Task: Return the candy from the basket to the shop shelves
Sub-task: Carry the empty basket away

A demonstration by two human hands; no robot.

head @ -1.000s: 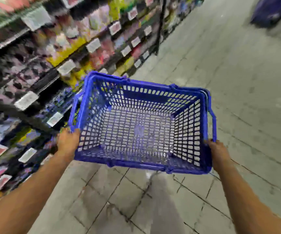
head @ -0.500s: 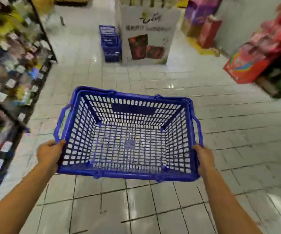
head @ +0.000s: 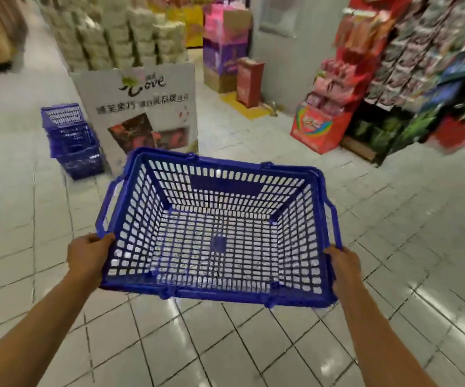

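I hold a blue plastic shopping basket (head: 227, 188) out in front of me over the tiled floor. Nothing lies inside it; the floor shows through its mesh bottom. My left hand (head: 87, 254) grips the near left corner of the rim. My right hand (head: 344, 270) grips the near right corner. Both handles are folded down along the sides. Shelves of packaged sweets (head: 410, 60) stand at the right, blurred.
A stack of blue baskets (head: 70, 141) stands on the floor ahead left, beside a white display sign (head: 141, 107). Behind it rise stacked pale packages (head: 119, 32). A red cardboard display stand (head: 320, 127) and pink and purple boxes (head: 225, 46) sit ahead right.
My view has swung right, away from the candy shelves on the left and towards the aisle end. The basket stack and sign are closer. Both hands keep the same grip.
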